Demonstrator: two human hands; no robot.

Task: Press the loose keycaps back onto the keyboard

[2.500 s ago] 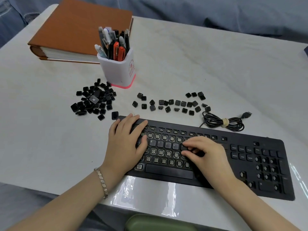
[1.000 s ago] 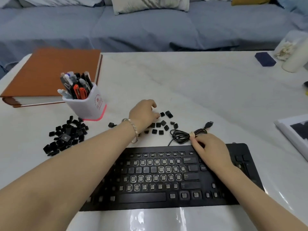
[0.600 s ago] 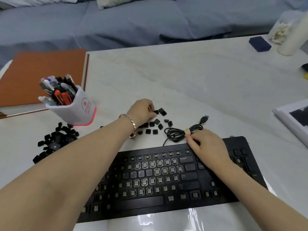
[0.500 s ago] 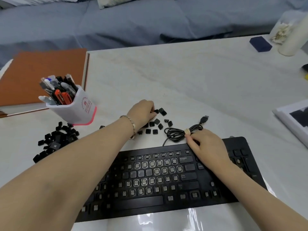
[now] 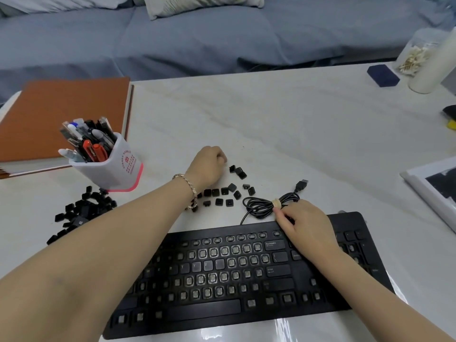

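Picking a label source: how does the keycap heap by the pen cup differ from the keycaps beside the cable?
The heap is piled, with far more caps; the scattered keycaps lie singly. The left hand is at the scattered keycaps; the heap is untouched. Both black, on the table.

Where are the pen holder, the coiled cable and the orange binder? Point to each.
pen holder (image 5: pixel 116 170): head view, on its white front wall.
coiled cable (image 5: pixel 264 202): head view, on the bundled strands left of its tie.
orange binder (image 5: pixel 61 112): head view, middle of its cover.
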